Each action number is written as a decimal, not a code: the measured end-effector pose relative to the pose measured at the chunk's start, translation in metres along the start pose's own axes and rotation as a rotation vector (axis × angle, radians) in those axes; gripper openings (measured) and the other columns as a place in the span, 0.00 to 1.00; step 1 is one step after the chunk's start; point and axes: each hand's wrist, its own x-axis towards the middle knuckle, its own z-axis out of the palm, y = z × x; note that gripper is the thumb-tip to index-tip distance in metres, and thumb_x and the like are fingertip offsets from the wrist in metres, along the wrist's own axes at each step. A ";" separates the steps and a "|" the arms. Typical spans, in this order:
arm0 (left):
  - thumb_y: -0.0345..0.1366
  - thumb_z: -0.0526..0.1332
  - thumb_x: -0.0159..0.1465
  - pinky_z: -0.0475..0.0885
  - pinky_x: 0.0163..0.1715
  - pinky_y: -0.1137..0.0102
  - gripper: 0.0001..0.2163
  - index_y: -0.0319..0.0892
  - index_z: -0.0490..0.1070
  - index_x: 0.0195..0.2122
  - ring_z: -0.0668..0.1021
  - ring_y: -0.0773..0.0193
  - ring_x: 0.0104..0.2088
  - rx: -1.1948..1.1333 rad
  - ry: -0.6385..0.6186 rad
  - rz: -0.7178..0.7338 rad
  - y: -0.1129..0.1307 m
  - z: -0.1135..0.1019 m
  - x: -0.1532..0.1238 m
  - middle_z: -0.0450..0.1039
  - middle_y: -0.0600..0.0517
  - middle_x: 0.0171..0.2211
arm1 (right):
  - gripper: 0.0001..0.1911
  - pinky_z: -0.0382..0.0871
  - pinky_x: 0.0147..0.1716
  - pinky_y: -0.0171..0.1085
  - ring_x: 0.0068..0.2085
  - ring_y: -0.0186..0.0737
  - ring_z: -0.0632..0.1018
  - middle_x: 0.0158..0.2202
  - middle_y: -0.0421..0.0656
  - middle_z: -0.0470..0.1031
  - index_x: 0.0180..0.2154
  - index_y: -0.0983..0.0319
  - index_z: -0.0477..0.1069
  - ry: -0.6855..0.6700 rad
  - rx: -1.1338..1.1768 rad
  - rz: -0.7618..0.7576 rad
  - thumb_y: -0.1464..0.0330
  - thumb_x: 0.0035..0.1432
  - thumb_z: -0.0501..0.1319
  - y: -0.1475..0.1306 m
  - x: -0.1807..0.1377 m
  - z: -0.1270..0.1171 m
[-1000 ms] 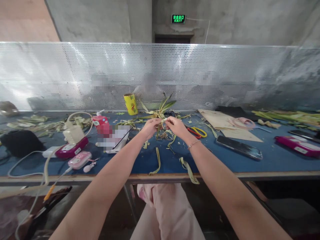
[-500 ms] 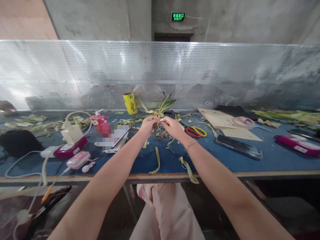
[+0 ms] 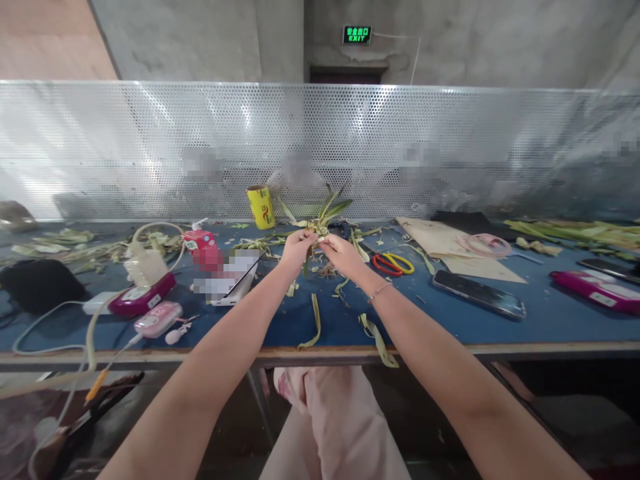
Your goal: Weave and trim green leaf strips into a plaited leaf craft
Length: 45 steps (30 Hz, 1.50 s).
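Hands first: left hand (image 3: 299,247) and right hand (image 3: 341,255) meet fingertip to fingertip over the far half of the blue table (image 3: 450,327). Both sets of fingers are pinched shut on the leaf bundle (image 3: 320,230), thumb against forefinger on each side as far as we can read it. Which strand each pinch clamps is too small to tell. Bundle sits right between the two pinches. Its green blades (image 3: 331,207) fan up and away beyond the fingertips. Dry scraps (image 3: 327,270) lie just under the hands, and we can't tell whether the bundle's lower ends touch them. We see a thin bracelet (image 3: 379,290) on the right wrist.

Around the fingers:
- Yellow can (image 3: 261,207) stands upright beyond and left of the left-hand fingers, well apart.
- Scissors (image 3: 393,264) with red and yellow handles lie flat just right of the right hand, not touching it.
- Dark phone (image 3: 479,294) lies further right, past the scissors.
- Two loose leaf strips (image 3: 316,321) lie on our side of the fingers, one drooping over the near table edge.
- White tablet (image 3: 231,275) sits left of the left hand, then a pink device (image 3: 143,297) with cables further out.
- Perforated metal screen (image 3: 150,147) stands along the table's far side, behind everything.
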 end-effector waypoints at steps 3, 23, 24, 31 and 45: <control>0.35 0.64 0.50 0.55 0.17 0.75 0.08 0.38 0.66 0.20 0.62 0.74 0.15 0.095 -0.083 0.019 0.002 -0.003 0.000 0.61 0.57 0.15 | 0.13 0.58 0.25 0.34 0.25 0.36 0.67 0.19 0.38 0.63 0.25 0.59 0.60 -0.003 -0.020 -0.013 0.61 0.59 0.49 -0.001 -0.002 -0.002; 0.29 0.64 0.47 0.60 0.19 0.74 0.06 0.34 0.67 0.18 0.68 0.72 0.18 -0.138 -0.266 -0.204 0.013 0.001 -0.006 0.67 0.51 0.17 | 0.12 0.66 0.18 0.33 0.18 0.32 0.70 0.19 0.36 0.66 0.27 0.58 0.58 0.021 0.400 0.136 0.60 0.60 0.49 0.013 0.004 -0.003; 0.28 0.63 0.47 0.60 0.19 0.74 0.05 0.34 0.67 0.18 0.67 0.72 0.18 -0.133 -0.273 -0.202 0.012 0.000 -0.006 0.66 0.51 0.17 | 0.12 0.66 0.19 0.33 0.20 0.32 0.70 0.20 0.37 0.67 0.27 0.58 0.58 0.021 0.385 0.132 0.61 0.60 0.50 0.013 0.004 -0.003; 0.26 0.62 0.45 0.60 0.18 0.75 0.03 0.34 0.69 0.17 0.66 0.73 0.16 -0.107 -0.344 -0.180 0.013 -0.002 -0.006 0.64 0.53 0.14 | 0.13 0.68 0.23 0.35 0.22 0.32 0.70 0.22 0.38 0.67 0.26 0.58 0.58 -0.037 0.385 0.093 0.59 0.60 0.50 0.009 0.002 -0.006; 0.32 0.63 0.47 0.68 0.24 0.72 0.06 0.36 0.68 0.24 0.73 0.68 0.22 -0.122 -0.269 -0.230 0.008 0.002 -0.009 0.68 0.52 0.20 | 0.14 0.58 0.27 0.34 0.24 0.34 0.66 0.18 0.35 0.60 0.26 0.59 0.57 0.040 0.094 0.053 0.59 0.59 0.48 0.007 0.001 -0.005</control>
